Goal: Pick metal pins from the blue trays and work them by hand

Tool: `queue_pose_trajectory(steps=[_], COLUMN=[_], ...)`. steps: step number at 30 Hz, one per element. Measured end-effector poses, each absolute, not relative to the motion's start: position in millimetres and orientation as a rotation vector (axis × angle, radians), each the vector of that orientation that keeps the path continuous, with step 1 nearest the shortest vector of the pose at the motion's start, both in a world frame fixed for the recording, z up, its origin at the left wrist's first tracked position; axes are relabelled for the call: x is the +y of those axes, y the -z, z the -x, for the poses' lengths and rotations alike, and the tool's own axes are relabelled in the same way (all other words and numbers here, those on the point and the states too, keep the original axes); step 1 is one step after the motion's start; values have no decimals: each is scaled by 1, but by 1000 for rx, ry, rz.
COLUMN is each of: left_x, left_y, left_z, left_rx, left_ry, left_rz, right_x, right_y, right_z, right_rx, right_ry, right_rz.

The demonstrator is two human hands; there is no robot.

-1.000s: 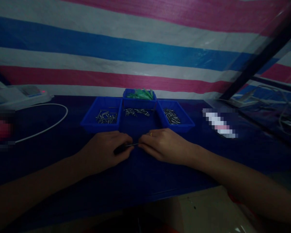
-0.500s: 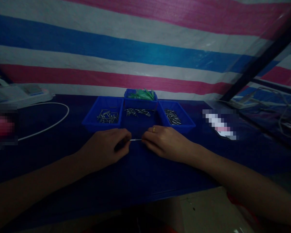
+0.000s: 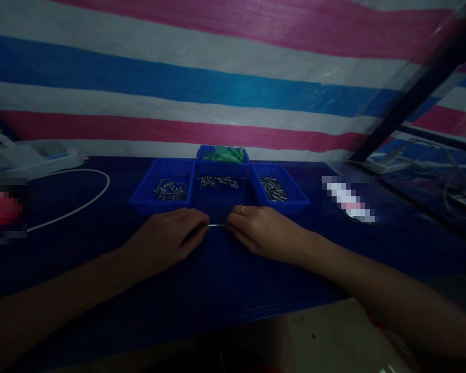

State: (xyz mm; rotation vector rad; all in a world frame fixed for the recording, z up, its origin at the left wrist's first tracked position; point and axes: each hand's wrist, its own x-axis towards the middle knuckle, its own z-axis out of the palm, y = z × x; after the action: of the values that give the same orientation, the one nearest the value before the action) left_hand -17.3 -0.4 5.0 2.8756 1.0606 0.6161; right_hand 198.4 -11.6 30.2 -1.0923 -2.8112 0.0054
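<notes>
A thin silvery metal rod (image 3: pixel 217 225) stretches level between my two hands, just above or on the blue tabletop. My left hand (image 3: pixel 176 233) pinches one end with thumb and fingers. The other end is gripped by my right hand (image 3: pixel 254 228), which wears a ring. The fingers hide both ends of the rod. Beyond my left hand stands a blue bin (image 3: pixel 143 192) with small metal pins (image 3: pixel 171 190). Past my right hand, another blue bin (image 3: pixel 297 196) holds similar pins (image 3: pixel 272 188). A pile of metal pins (image 3: pixel 219 182) lies between the bins.
At the back, a third blue bin (image 3: pixel 221 168) carries green plastic packaging (image 3: pixel 229 154). To the left are a white device (image 3: pixel 50 155) and a white cable (image 3: pixel 107 181). A blurred-out flat item (image 3: pixel 349 199) lies right. A striped sheet (image 3: pixel 217 88) hangs behind the table.
The view has shifted slightly. Both hands keep their pinch on the rod, with almost no movement between them.
</notes>
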Motion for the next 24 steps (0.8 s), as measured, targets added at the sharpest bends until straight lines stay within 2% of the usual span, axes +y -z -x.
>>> queue_pose_trajectory(steps=[11,18,24], left_x=[-1,-3,-5], left_y=[-6,-7,-12], left_z=[16,17,17], left_rx=[1025,1080,995], left_ry=[-463,-511,-706], left_rz=[-2915,-2856,-2868], right_x=[-18,-15,-13], right_y=[-32,-33,-28], right_z=[-194,-196,-196], right_rx=[-2716,-2721,-2833], right_ry=[46,83,57], right_rz=[1032,1048,1018])
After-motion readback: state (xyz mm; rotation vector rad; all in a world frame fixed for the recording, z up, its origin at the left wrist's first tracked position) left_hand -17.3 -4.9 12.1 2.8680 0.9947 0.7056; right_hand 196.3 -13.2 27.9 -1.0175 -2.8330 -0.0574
